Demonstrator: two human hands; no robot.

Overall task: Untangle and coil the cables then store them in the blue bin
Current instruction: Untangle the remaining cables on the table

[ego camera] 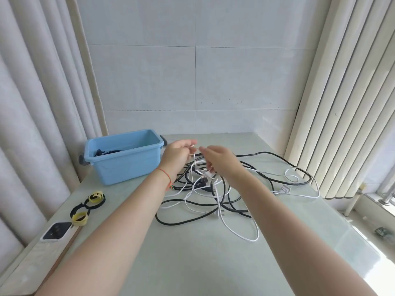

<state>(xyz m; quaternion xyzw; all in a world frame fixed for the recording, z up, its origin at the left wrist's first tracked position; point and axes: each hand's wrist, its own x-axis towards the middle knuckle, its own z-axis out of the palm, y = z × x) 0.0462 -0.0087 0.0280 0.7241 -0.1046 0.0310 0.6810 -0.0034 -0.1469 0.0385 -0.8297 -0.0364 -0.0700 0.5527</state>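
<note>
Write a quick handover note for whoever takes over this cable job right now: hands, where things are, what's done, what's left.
Left hand pinches a white cable lifted from the pile; right hand reaches in beside it, grip unclear.
Tangled black and white cables lie mid-table, right of the blue bin.
Done: one dark cable appears to be in the bin.
Left: untangle the pile, coil each cable, bin it. Black-and-yellow straps lie at the table's left edge.

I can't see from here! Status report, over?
Both hands, left hand and right hand, pinching white cable. Tangle unsorted. Blue bin holds one cable.
</note>
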